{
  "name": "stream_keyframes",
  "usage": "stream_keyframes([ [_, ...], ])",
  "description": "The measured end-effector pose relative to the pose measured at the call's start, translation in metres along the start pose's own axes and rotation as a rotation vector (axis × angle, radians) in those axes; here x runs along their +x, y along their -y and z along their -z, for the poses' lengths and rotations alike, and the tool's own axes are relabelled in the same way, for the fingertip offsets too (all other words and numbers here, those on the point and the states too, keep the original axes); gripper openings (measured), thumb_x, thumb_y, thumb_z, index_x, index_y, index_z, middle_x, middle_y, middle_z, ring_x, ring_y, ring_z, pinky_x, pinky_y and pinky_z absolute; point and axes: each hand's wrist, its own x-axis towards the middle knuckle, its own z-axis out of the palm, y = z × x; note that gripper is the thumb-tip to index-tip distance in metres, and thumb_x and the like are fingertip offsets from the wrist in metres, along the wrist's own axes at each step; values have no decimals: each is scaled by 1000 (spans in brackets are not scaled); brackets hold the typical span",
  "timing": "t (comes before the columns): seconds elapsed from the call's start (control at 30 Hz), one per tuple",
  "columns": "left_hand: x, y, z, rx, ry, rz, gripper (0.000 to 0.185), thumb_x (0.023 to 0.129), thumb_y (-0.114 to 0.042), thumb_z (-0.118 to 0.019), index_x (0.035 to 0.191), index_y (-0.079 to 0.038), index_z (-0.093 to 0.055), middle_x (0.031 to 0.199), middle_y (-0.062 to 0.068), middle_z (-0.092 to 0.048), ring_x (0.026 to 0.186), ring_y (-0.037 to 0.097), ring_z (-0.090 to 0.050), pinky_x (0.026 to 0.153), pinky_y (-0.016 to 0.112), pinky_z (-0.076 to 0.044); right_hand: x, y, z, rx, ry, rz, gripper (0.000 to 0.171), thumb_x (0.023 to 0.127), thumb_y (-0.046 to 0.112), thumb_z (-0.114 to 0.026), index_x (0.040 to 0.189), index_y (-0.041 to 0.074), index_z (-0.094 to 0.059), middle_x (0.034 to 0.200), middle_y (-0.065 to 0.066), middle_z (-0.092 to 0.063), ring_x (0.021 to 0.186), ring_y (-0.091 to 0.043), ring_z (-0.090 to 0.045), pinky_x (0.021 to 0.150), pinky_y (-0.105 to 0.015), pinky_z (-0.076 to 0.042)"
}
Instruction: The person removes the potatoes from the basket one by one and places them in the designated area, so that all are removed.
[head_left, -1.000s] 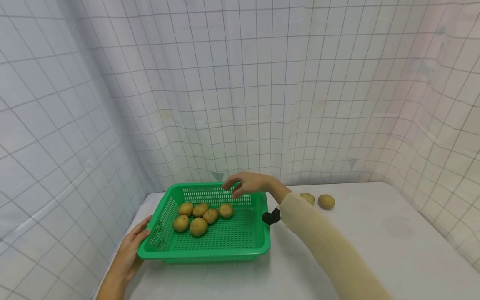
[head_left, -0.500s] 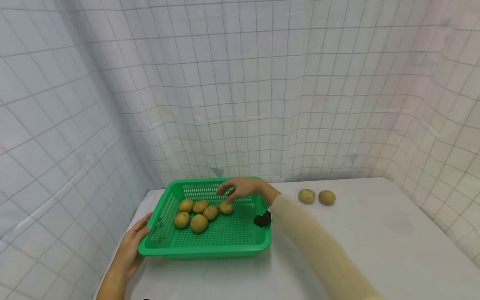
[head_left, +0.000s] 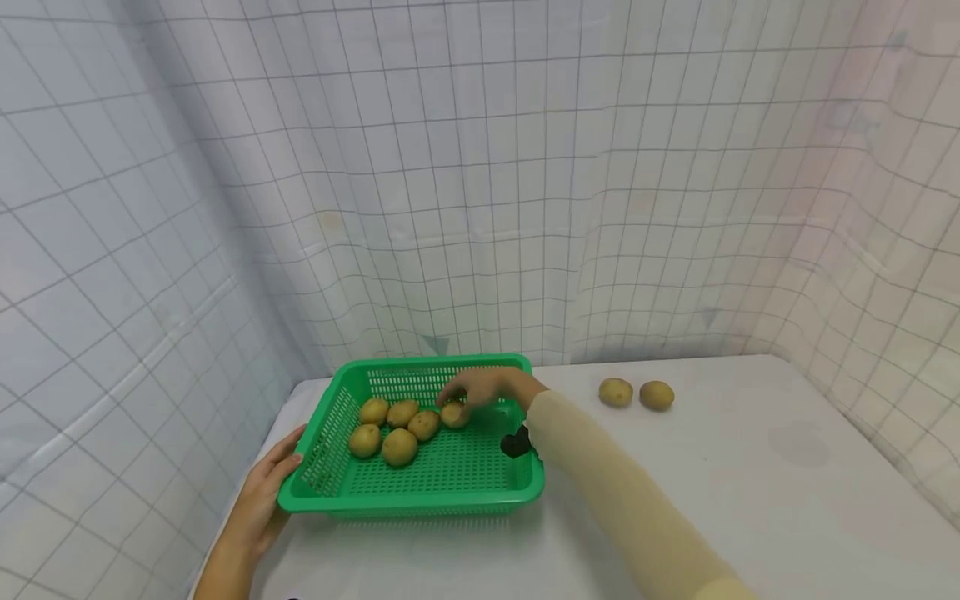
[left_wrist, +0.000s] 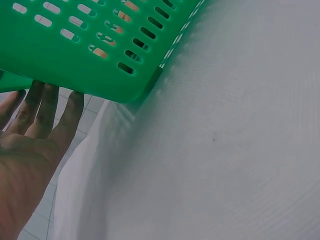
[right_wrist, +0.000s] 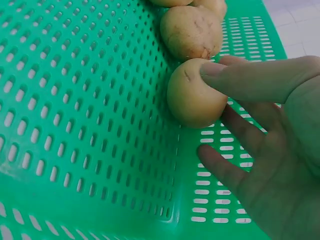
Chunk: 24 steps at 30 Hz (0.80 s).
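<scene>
A green perforated basket (head_left: 408,502) stands on the white table and holds several potatoes. My right hand (head_left: 483,387) reaches into it from the right. In the right wrist view its thumb (right_wrist: 240,75) lies on top of the rightmost potato (right_wrist: 192,97), and the other fingers stretch out straight past that potato's far side along the basket floor (right_wrist: 75,100). My left hand (head_left: 262,500) is at the basket's front-left corner. The left wrist view shows its fingers (left_wrist: 45,107) straight against the underside of the basket (left_wrist: 75,55).
Two more potatoes (head_left: 616,392) (head_left: 656,395) lie side by side on the table (head_left: 712,500), right of the basket near the back. A white gridded curtain (head_left: 480,208) closes off the back and both sides. The table's left edge runs just beside my left hand.
My right hand came down from above the basket's far rim and moved left onto the rightmost potato. The left hand and the basket stayed where they were.
</scene>
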Motion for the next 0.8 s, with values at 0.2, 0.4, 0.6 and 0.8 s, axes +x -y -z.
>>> stream_keyframes([
  [0.2, 1, -1, 0, 5, -5, 2, 60, 114, -17, -43, 163, 1, -14, 147, -10, -45, 120, 9, -59, 92, 25, -53, 2, 2, -1, -75, 44, -40, 54, 97, 9, -72, 148, 21, -58, 151, 2, -51, 142, -19, -42, 117, -37, -32],
  [0.4, -1, 1, 1, -2, 1, -6, 59, 114, -17, -43, 163, 2, -14, 146, -9, -47, 118, 10, -60, 91, 26, -54, 3, -1, -4, -47, 48, -67, 53, 96, 3, -72, 145, 17, -60, 149, -1, -52, 141, -21, -43, 115, -38, -35],
  [0.6, -3, 1, 0, -1, -2, -5, 59, 114, -16, -42, 163, 2, -14, 146, -9, -47, 119, 9, -59, 92, 25, -54, 4, -4, -6, -59, 60, -57, 49, 95, 5, -76, 140, 18, -63, 145, 0, -55, 134, -17, -48, 111, -34, -39],
  [0.8, -1, 1, -1, -1, -11, -4, 59, 114, -16, -42, 162, 4, -13, 145, -9, -47, 119, 9, -59, 92, 25, -53, 2, -5, -6, -60, 54, -66, 50, 96, 6, -74, 142, 19, -62, 148, 1, -53, 138, -18, -45, 113, -37, -37],
])
